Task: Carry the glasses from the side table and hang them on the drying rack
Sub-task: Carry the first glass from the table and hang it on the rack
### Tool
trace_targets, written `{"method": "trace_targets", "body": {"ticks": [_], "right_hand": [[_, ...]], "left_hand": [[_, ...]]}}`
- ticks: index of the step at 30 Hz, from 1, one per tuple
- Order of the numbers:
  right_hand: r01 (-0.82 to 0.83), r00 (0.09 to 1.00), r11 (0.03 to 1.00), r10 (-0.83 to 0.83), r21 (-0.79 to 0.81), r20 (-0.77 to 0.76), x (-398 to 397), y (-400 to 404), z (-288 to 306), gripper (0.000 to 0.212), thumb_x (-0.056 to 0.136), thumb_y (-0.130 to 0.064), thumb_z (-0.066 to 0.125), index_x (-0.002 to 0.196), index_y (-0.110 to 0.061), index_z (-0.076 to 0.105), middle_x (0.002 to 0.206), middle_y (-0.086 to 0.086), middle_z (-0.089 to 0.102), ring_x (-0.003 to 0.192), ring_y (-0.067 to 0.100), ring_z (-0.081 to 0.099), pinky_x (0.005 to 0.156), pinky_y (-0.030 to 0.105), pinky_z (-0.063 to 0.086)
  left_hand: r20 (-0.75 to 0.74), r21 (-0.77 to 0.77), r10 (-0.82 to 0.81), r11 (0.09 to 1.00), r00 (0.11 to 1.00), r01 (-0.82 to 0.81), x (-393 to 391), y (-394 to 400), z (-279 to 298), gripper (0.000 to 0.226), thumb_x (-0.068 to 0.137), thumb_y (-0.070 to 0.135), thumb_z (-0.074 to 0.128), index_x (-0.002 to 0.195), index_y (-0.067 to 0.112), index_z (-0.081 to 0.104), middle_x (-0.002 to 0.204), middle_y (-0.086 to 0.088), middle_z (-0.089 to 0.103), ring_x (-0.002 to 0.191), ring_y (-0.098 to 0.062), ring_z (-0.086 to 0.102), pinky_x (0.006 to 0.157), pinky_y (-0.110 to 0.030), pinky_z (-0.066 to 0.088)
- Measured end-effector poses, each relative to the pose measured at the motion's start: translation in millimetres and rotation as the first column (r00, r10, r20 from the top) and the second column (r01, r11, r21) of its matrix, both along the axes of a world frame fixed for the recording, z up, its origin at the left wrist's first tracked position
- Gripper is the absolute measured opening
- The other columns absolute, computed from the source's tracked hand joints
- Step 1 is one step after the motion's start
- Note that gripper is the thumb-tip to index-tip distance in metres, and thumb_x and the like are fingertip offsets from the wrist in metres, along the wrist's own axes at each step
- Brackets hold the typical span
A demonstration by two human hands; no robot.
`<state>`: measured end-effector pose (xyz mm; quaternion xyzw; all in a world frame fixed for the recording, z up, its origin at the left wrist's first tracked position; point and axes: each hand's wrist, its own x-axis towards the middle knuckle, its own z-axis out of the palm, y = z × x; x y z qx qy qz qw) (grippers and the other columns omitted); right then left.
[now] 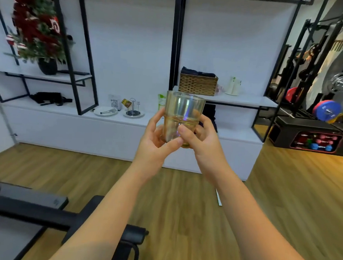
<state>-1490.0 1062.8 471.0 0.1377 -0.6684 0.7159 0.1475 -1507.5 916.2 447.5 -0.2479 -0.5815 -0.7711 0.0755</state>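
Note:
A clear drinking glass (182, 112) with a yellowish tint is held upright in front of me, mouth up, at chest height. My left hand (156, 141) wraps its lower left side and my right hand (201, 137) grips its lower right side, the thumb across the front. Far ahead on the low white ledge stands a small metal drying rack (134, 107) on a round dark base, with one amber glass (126, 103) hanging tilted from it.
A white plate with tongs (105, 111) lies left of the rack. A wicker basket (197, 84) sits on the white shelf above. Black shelf frames (86, 68) stand along the wall. A black bench (31, 207) is near my left. Gym weights (326, 110) fill the right side.

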Motion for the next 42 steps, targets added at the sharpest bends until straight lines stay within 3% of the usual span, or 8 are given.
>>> {"method": "trace_targets", "body": {"ticks": [3,10,15,19,23,28,37,42], "right_hand": [[0.010,1.000,1.000,-0.010,0.025,0.014,-71,14,-5,0.068,0.084,-0.030,0.075,0.141,-0.021,0.040,0.120,0.007,0.071,0.105,0.021,0.071,0.081,0.034,0.060],[-0.026,0.996,0.998,0.022,0.050,0.087,-230,35,-4,0.072,0.081,-0.037,0.074,0.141,-0.023,0.038,0.118,0.001,0.073,0.104,0.016,0.071,0.076,0.023,0.057],[-0.087,0.991,0.995,0.081,0.054,0.108,-334,40,-20,0.070,0.079,-0.037,0.075,0.138,-0.026,0.039,0.116,-0.003,0.074,0.105,0.016,0.071,0.079,0.026,0.057],[-0.154,0.981,0.987,0.147,0.049,0.125,-421,46,-34,0.068,0.077,-0.038,0.079,0.133,-0.031,0.042,0.117,-0.005,0.073,0.106,0.016,0.070,0.076,0.025,0.058],[-0.226,0.966,0.972,0.216,0.060,0.140,-514,55,-46,0.077,0.070,-0.043,0.083,0.134,-0.030,0.042,0.119,-0.006,0.072,0.107,0.017,0.070,0.085,0.036,0.059],[-0.298,0.938,0.954,0.284,0.044,0.200,-629,68,-50,0.074,0.072,-0.040,0.085,0.132,-0.032,0.043,0.124,-0.005,0.070,0.101,0.020,0.074,0.083,0.039,0.060],[-0.389,0.900,0.921,0.378,0.008,0.216,-780,46,-73,0.070,0.079,-0.033,0.085,0.134,-0.033,0.044,0.127,-0.005,0.067,0.101,0.019,0.074,0.084,0.042,0.061],[-0.395,0.903,0.914,0.367,0.096,0.224,-858,15,-102,0.070,0.077,-0.036,0.084,0.133,-0.038,0.042,0.124,-0.012,0.064,0.100,0.012,0.071,0.081,0.033,0.059]], "left_hand": [[0.007,0.008,-0.005,1.000,1.000,0.005,-74,17,-5,0.078,0.084,0.005,0.071,0.150,0.031,0.038,0.127,-0.015,0.068,0.121,-0.032,0.066,0.093,-0.042,0.057],[0.059,0.030,0.063,0.997,0.996,-0.065,-224,36,-6,0.070,0.083,0.019,0.078,0.142,0.042,0.047,0.125,-0.009,0.070,0.120,-0.028,0.067,0.096,-0.048,0.056],[0.069,-0.006,0.113,0.994,0.991,-0.113,-321,37,-22,0.068,0.085,0.013,0.076,0.139,0.044,0.048,0.122,0.001,0.072,0.114,-0.018,0.070,0.084,-0.030,0.059],[0.076,-0.017,0.166,0.986,0.983,-0.166,-398,41,-36,0.068,0.085,0.010,0.077,0.139,0.040,0.048,0.122,-0.001,0.072,0.113,-0.019,0.070,0.081,-0.028,0.059],[0.115,-0.060,0.233,0.972,0.966,-0.227,-482,44,-44,0.063,0.083,0.011,0.074,0.136,0.034,0.049,0.114,-0.009,0.074,0.104,-0.015,0.072,0.078,-0.024,0.057],[0.189,-0.101,0.275,0.960,0.943,-0.259,-586,51,-36,0.056,0.087,0.018,0.065,0.141,0.023,0.049,0.124,-0.017,0.069,0.112,-0.033,0.069,0.084,-0.035,0.058],[0.286,-0.215,0.407,0.909,0.867,-0.356,-712,42,-42,0.064,0.084,0.041,0.073,0.140,0.026,0.045,0.125,-0.004,0.071,0.113,-0.020,0.070,0.091,-0.033,0.057],[0.347,-0.290,0.466,0.879,0.814,-0.379,-790,13,-58,0.079,0.069,0.050,0.083,0.135,0.027,0.047,0.119,0.001,0.074,0.110,-0.022,0.072,0.098,-0.052,0.055]]}}
